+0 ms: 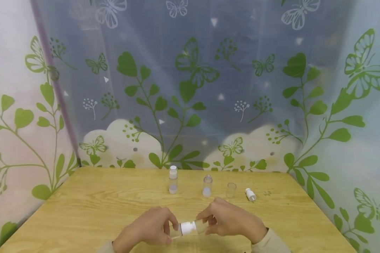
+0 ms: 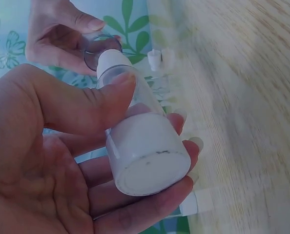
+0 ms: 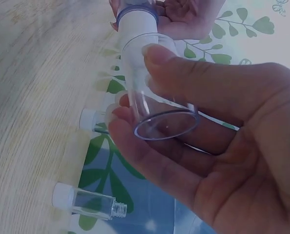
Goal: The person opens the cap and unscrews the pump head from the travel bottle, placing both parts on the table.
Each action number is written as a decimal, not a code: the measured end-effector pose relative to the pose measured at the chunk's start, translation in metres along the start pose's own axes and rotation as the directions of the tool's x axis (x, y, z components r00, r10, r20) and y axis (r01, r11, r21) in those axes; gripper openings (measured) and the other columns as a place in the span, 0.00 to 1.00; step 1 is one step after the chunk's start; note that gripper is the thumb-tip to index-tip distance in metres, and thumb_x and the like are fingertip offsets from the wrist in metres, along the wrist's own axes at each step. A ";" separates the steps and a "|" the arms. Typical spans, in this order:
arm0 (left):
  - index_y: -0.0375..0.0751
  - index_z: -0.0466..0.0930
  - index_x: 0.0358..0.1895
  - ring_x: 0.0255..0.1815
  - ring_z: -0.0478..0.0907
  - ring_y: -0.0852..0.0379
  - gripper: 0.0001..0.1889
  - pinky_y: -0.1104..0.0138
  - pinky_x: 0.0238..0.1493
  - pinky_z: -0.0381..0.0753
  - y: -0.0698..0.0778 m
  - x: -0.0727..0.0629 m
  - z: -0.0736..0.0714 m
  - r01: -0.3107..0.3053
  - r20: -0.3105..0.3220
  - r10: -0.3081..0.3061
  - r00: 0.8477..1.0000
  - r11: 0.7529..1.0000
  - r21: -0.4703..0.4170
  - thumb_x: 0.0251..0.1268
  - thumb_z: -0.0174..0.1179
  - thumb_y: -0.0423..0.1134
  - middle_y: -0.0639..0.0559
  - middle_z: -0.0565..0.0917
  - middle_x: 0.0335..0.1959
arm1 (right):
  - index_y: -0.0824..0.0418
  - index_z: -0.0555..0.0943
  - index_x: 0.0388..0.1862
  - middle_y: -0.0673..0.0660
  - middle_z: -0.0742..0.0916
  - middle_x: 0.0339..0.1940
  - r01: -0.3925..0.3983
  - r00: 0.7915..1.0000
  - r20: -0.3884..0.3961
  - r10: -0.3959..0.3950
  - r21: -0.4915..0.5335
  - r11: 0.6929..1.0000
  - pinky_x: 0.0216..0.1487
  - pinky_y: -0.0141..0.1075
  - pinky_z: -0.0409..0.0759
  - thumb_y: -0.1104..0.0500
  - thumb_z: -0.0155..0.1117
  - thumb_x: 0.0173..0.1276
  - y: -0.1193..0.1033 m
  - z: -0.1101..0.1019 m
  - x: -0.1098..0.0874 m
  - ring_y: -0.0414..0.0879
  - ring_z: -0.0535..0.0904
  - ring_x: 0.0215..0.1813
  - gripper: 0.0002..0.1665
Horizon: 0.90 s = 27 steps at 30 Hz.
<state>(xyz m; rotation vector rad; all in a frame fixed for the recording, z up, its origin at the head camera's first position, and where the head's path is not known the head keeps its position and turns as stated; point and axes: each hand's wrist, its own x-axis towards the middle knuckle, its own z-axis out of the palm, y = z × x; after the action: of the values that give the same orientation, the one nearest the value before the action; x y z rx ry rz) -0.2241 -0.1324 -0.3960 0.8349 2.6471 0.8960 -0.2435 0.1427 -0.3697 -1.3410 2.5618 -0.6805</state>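
Note:
My left hand grips a small clear pump bottle by its body, tilted toward the right. The bottle has a thick white base, which faces the left wrist camera, and a white pump top at its other end. Opposite it, my right hand holds a clear cylindrical cap between thumb and fingers. The cap's rim lies right at the white pump top and overlaps it in the right wrist view. Both hands are low over the front of the table, and the fingers partly cover the bottle and cap.
Farther back on the wooden table stand a bottle with a white top, a bottle with a bare threaded neck and a clear cap. A white pump head lies to their right. Patterned curtain surrounds the table.

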 end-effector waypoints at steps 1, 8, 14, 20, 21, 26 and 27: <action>0.43 0.90 0.40 0.27 0.80 0.67 0.14 0.69 0.30 0.81 0.000 0.000 0.000 0.001 -0.002 -0.001 1.000 1.000 0.006 0.48 0.74 0.27 0.53 0.89 0.29 | 0.59 0.88 0.55 0.52 0.93 0.44 0.000 1.000 0.001 0.000 -0.003 1.000 0.37 0.21 0.81 0.66 0.76 0.62 0.000 0.000 0.000 0.26 0.82 0.32 0.21; 0.44 0.91 0.40 0.27 0.80 0.68 0.15 0.69 0.30 0.80 0.001 0.000 0.000 0.004 -0.015 -0.003 1.000 0.999 0.040 0.46 0.75 0.28 0.54 0.89 0.28 | 0.60 0.88 0.53 0.53 0.93 0.45 0.009 1.000 -0.003 -0.009 -0.030 0.999 0.37 0.22 0.81 0.61 0.76 0.65 -0.002 -0.003 0.000 0.27 0.82 0.34 0.17; 0.44 0.91 0.40 0.28 0.80 0.68 0.15 0.69 0.30 0.80 0.001 -0.001 0.000 0.013 -0.014 -0.012 1.000 0.999 0.034 0.46 0.76 0.27 0.54 0.89 0.28 | 0.60 0.85 0.51 0.53 0.92 0.39 0.002 1.000 -0.011 -0.002 -0.027 1.000 0.37 0.22 0.80 0.60 0.73 0.67 -0.004 -0.005 -0.001 0.26 0.81 0.33 0.14; 0.43 0.90 0.40 0.28 0.79 0.68 0.15 0.69 0.31 0.80 -0.001 -0.002 0.001 0.003 -0.024 -0.002 1.000 0.999 0.039 0.46 0.75 0.27 0.56 0.88 0.27 | 0.59 0.87 0.51 0.51 0.91 0.37 0.038 0.999 -0.027 -0.039 -0.034 0.999 0.35 0.23 0.80 0.62 0.73 0.68 -0.004 -0.009 -0.003 0.25 0.78 0.30 0.13; 0.43 0.90 0.40 0.28 0.79 0.68 0.15 0.70 0.30 0.80 -0.001 -0.002 0.001 0.002 -0.025 -0.001 1.000 0.999 0.041 0.46 0.75 0.28 0.56 0.88 0.27 | 0.59 0.87 0.51 0.51 0.92 0.38 0.036 0.999 -0.030 -0.037 -0.037 0.999 0.35 0.23 0.80 0.62 0.72 0.68 -0.004 -0.010 -0.003 0.25 0.78 0.30 0.14; 0.43 0.90 0.40 0.27 0.79 0.68 0.15 0.70 0.30 0.80 -0.002 -0.001 0.001 0.005 -0.023 -0.004 1.000 0.999 0.041 0.46 0.76 0.28 0.57 0.88 0.26 | 0.59 0.86 0.56 0.57 0.91 0.52 0.024 0.999 -0.032 -0.025 -0.035 0.999 0.40 0.24 0.83 0.62 0.71 0.70 -0.002 -0.012 -0.005 0.31 0.84 0.41 0.16; 0.44 0.90 0.40 0.27 0.79 0.68 0.15 0.69 0.30 0.80 -0.002 -0.001 0.001 0.007 -0.022 -0.006 1.000 0.999 0.043 0.46 0.76 0.28 0.57 0.88 0.26 | 0.59 0.86 0.57 0.57 0.90 0.53 0.018 0.999 -0.029 -0.019 -0.031 0.999 0.41 0.24 0.83 0.62 0.70 0.70 -0.001 -0.013 -0.005 0.33 0.85 0.42 0.17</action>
<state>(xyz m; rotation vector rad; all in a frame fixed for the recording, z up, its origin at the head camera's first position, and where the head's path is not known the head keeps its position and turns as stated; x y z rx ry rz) -0.2235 -0.1335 -0.3982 0.8302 2.6948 0.8542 -0.2442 0.1500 -0.3584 -1.3759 2.5960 -0.6720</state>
